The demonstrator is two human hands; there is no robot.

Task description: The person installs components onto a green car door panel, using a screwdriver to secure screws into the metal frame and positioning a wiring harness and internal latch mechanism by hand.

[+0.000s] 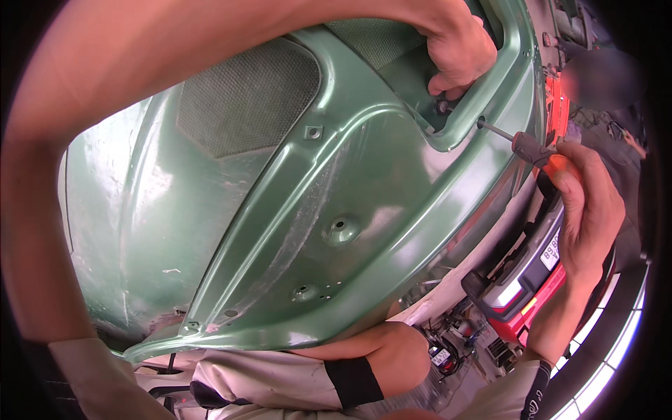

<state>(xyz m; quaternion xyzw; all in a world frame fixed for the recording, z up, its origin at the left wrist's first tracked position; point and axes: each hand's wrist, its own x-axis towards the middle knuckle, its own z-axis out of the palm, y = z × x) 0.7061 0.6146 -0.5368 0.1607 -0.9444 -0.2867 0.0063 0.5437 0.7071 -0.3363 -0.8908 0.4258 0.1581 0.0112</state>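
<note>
The underside of a green car bonnet point(392, 203), with pressed ribs and holes, spreads before me. My right hand point(584, 199) grips a screwdriver point(532, 148) by its dark and orange handle. The metal shaft points left, its tip at a small hole in the bonnet's edge rib. My left arm arches over the panel from the left. Bent into a recess beside that rib, my left hand point(465, 56) has its fingers closed at a small dark piece point(442, 106). Most of this piece is hidden, so I cannot tell what it is.
Textured grey pads point(248, 98) fill openings in the bonnet. Below its near edge shows a bent bare limb point(399, 357) beside beige cloth with a black band. A red vehicle point(521, 294) stands at the lower right. Another person point(605, 80) is at the upper right.
</note>
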